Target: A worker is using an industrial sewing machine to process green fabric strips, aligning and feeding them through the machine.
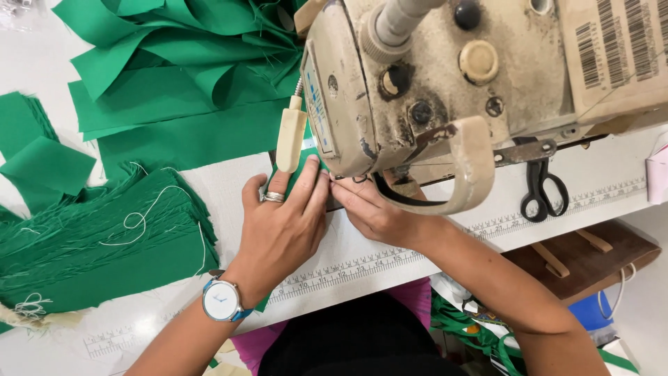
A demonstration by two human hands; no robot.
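A white counter (90, 56) fills the view, a printed ruler strip (362, 268) along its near edge. At four o'clock, below the edge, stands a brown wooden piece (591, 261). Light is bright and even.

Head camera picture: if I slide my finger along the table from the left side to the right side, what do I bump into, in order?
Stack of green fabric pieces → wristwatch → left hand → right hand → black scissors.
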